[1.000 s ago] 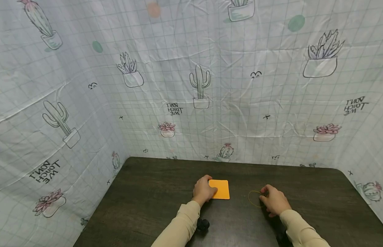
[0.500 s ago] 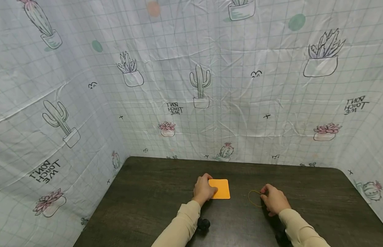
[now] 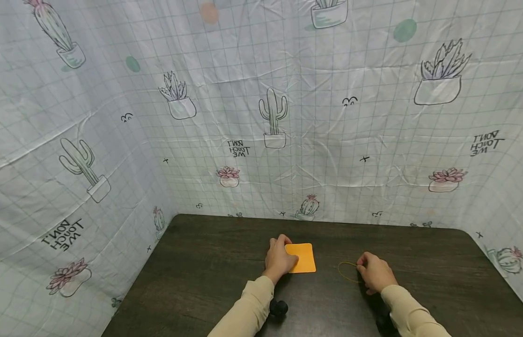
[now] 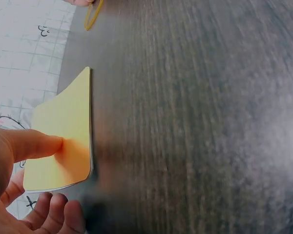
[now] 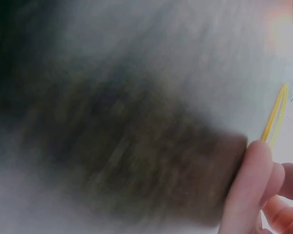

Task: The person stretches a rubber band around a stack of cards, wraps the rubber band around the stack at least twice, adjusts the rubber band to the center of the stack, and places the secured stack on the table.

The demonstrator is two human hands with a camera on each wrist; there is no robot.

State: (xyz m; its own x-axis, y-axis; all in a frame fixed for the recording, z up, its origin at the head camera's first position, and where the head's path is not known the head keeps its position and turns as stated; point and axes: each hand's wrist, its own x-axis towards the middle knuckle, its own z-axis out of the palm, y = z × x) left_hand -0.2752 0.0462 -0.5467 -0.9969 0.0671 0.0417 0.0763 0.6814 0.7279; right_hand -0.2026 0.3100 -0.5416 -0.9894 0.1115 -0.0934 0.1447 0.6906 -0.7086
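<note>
With thumb on top and fingers beneath, my left hand (image 3: 279,259) pinches the left edge of a square orange card (image 3: 304,258) with rounded corners. In the left wrist view the card (image 4: 71,126) looks thin and slightly bent, its edge close above the tabletop. Over to the right, my right hand (image 3: 377,272) pinches a thin yellow rubber band (image 3: 339,270) between thumb and fingers. The band's loop sticks out toward the card, apart from it. In the right wrist view the rubber band (image 5: 276,113) rises past the thumb, and the other fingers are partly cut off.
Both hands are over a dark wood-grain table (image 3: 202,271). A small round black object (image 3: 279,308) is beside the left wrist. A white cloth (image 3: 312,117) printed with cacti stands around the table's back and sides.
The orange card has tilted a little and shifted slightly right with my left hand. My right hand stays almost still, and the rubber band's loop has changed shape slightly.
</note>
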